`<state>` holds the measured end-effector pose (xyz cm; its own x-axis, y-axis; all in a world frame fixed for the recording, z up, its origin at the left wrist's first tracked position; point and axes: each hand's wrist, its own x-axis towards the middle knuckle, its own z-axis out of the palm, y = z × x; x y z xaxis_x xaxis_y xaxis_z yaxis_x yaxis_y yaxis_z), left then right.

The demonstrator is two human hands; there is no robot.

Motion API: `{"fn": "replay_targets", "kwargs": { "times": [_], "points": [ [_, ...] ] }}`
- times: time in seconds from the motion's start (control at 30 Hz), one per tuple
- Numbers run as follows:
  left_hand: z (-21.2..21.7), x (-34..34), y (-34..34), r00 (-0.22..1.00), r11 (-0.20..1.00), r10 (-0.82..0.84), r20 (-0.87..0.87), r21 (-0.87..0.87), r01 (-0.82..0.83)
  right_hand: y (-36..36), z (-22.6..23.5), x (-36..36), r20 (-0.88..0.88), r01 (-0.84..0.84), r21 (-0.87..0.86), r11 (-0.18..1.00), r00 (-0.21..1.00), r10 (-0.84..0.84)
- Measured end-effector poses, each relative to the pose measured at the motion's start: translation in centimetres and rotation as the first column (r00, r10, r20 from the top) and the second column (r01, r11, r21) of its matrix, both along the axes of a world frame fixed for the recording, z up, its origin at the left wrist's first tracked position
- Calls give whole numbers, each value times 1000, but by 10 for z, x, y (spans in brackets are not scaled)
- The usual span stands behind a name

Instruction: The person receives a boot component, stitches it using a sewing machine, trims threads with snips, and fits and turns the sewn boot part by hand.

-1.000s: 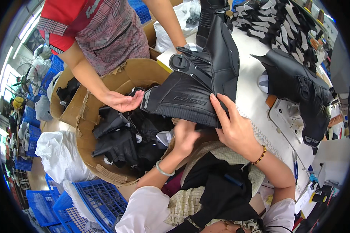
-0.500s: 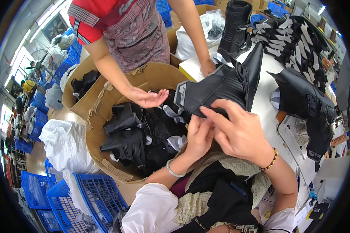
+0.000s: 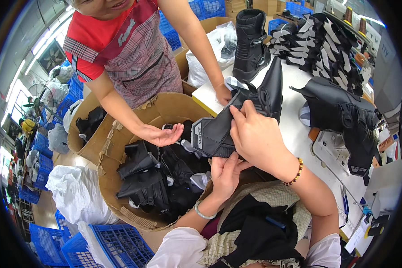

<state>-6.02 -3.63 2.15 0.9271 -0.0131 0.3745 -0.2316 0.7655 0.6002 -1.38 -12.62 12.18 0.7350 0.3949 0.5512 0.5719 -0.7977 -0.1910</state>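
A black boot upper (image 3: 219, 128) with a light label patch at its end is held up in front of me, between the box and the white table. My left hand (image 3: 225, 176) pinches its lower edge between thumb and fingers. My right hand (image 3: 257, 138) lies over its upper side, with the fingertips closed on the material near the lacing. A finished-looking black boot (image 3: 250, 42) stands upright on the table beyond. Another black boot upper (image 3: 335, 109) lies to the right by a sewing machine (image 3: 328, 152).
Opposite me, a person in a checked apron (image 3: 143, 62) holds one open hand (image 3: 161, 135) over a round-sided cardboard box (image 3: 107, 178) of black uppers. The other hand (image 3: 223, 94) touches the white table (image 3: 295, 129). Blue crates (image 3: 120, 245) and a white sack (image 3: 78, 192) stand left.
My right hand has shifted up along the upper from its lower edge to near the lacing. My left hand still grips the lower edge. The whole view has turned slightly.
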Motion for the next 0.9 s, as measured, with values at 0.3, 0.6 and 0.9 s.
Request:
{"fn": "replay_targets", "kwargs": {
  "times": [0.3,0.6,0.9],
  "points": [
    [10,-8,-21,1000,999,-17,-1,50,17,-2,-4,22,9,151,120,981,988,-153],
    [10,-24,-61,990,937,13,137,345,-60,-43,32,43,-86,126,-63,990,988,-131],
    [8,-21,-69,977,885,91,190,434,-167,-36,41,51,-183,147,-242,959,964,-194]
  ]
}}
